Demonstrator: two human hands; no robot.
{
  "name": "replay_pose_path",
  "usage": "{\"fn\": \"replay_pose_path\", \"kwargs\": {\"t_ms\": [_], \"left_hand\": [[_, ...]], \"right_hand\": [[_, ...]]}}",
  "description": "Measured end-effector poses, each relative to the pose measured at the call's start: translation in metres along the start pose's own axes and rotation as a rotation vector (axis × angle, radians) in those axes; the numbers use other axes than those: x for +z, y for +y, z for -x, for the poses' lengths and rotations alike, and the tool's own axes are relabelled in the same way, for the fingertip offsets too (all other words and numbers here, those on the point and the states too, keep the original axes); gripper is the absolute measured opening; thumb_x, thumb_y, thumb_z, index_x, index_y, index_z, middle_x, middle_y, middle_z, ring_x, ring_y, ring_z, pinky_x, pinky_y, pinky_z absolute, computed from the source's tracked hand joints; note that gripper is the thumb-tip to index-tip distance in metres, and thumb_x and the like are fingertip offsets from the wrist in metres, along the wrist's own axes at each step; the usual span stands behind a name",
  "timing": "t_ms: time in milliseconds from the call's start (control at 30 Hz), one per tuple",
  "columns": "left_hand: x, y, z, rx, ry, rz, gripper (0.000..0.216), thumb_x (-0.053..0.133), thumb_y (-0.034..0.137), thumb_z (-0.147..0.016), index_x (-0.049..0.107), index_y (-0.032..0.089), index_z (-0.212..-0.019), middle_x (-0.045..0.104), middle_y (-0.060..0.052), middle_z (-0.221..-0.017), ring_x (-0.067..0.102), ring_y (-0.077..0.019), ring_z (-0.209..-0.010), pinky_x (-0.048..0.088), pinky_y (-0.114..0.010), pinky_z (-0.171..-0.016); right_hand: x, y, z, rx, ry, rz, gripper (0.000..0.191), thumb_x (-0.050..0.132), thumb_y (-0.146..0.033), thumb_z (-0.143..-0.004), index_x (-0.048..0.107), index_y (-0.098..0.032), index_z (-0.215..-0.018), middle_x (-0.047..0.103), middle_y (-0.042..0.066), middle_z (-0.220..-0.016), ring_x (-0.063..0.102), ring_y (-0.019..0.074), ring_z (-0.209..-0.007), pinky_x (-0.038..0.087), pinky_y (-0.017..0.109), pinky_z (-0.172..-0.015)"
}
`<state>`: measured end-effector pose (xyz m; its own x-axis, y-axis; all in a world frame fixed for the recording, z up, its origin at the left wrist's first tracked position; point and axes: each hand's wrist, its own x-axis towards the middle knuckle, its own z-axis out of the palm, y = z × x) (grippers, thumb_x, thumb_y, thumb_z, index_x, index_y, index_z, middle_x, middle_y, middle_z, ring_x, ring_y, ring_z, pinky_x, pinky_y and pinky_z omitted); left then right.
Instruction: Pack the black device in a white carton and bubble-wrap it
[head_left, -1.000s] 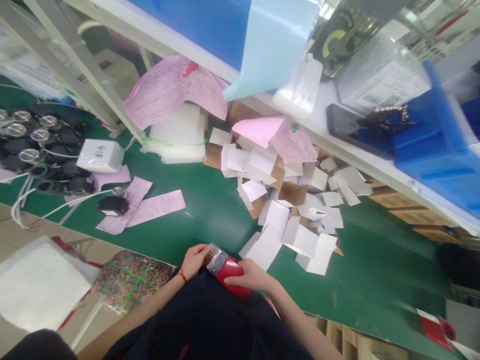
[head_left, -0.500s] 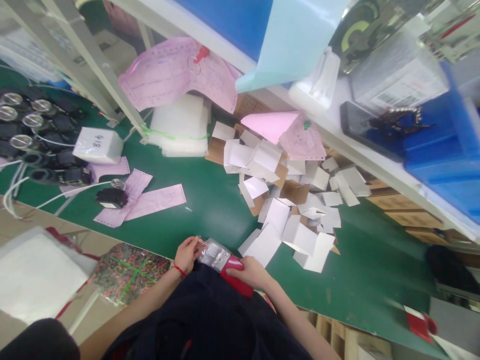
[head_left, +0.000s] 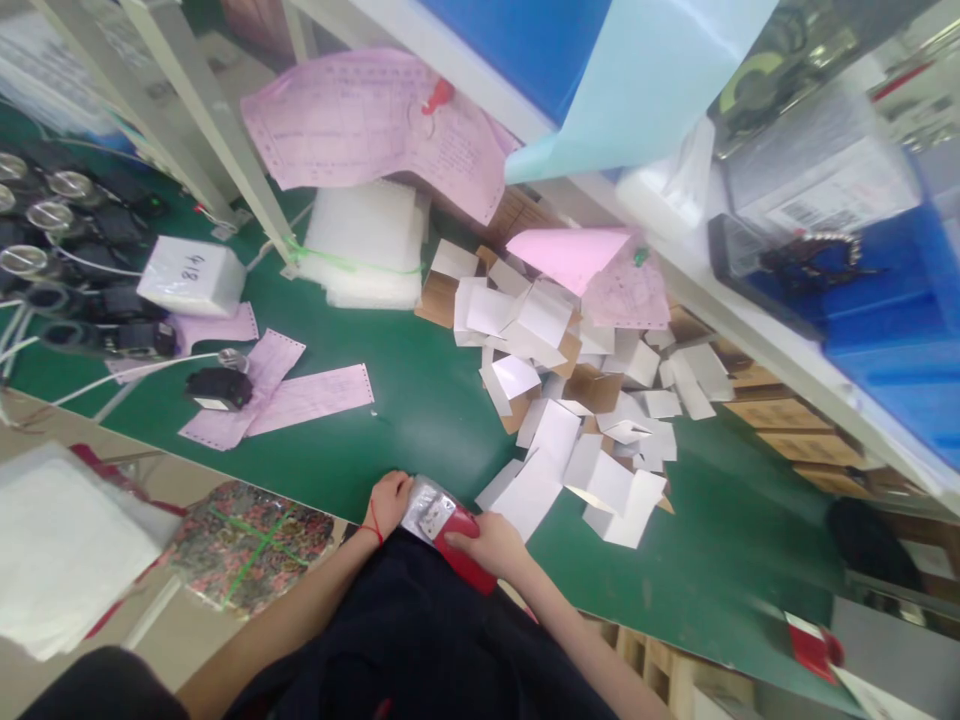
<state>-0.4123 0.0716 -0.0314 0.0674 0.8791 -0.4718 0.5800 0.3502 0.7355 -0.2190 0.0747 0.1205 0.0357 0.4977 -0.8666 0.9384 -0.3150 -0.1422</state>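
Note:
A flat red-and-silver packet [head_left: 433,515] lies along the table's front edge, close to my body. Its left part looks shiny like clear plastic, its right part plain red; what is inside is too blurred to tell. My right hand [head_left: 489,546] grips the red part, thumb on top and fingers mostly hidden beneath. At the shiny left end, my left hand [head_left: 389,503] has its fingers curled against the packet's edge, and a red string circles that wrist. Just beyond the packet is a pile of folded white cardboard boxes [head_left: 551,435].
Black devices with silver tops [head_left: 52,215], a white block marked 418 [head_left: 191,277] and pink paper slips [head_left: 315,400] are at left. White sheets [head_left: 367,240] stand behind. An overhead shelf [head_left: 780,310] crosses the right, with a red-and-white item [head_left: 810,645] below.
My left hand has gone from pinching the shiny end with raised fingers to lying curled against it. The shiny part looks flatter. My right hand keeps its hold, and the view has shifted slightly.

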Motion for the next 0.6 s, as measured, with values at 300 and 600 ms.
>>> {"fn": "replay_pose_path", "kwargs": {"t_ms": [300, 600], "left_hand": [[-0.010, 0.008, -0.005, 0.134, -0.069, -0.184, 0.017, 0.045, 0.028, -0.090, 0.056, 0.018, -0.081, 0.055, -0.007, -0.090, 0.056, -0.0193, -0.082, 0.047, -0.034, -0.085], [-0.006, 0.040, 0.024, 0.131, 0.160, -0.153, 0.033, 0.034, 0.038, -0.097, 0.042, 0.023, -0.069, 0.050, -0.002, -0.068, 0.052, -0.0193, -0.072, 0.042, -0.032, -0.075]], "right_hand": [[-0.004, -0.007, -0.002, 0.007, -0.010, 0.010, 0.048, 0.059, -0.062, -0.078, 0.071, -0.016, -0.080, 0.075, 0.017, -0.089, 0.070, 0.0279, -0.082, 0.045, 0.032, -0.064], [-0.010, -0.010, 0.003, 0.015, -0.026, -0.038, 0.048, 0.060, -0.061, -0.076, 0.071, -0.015, -0.085, 0.074, 0.018, -0.093, 0.071, 0.0302, -0.087, 0.050, 0.035, -0.069]]}}
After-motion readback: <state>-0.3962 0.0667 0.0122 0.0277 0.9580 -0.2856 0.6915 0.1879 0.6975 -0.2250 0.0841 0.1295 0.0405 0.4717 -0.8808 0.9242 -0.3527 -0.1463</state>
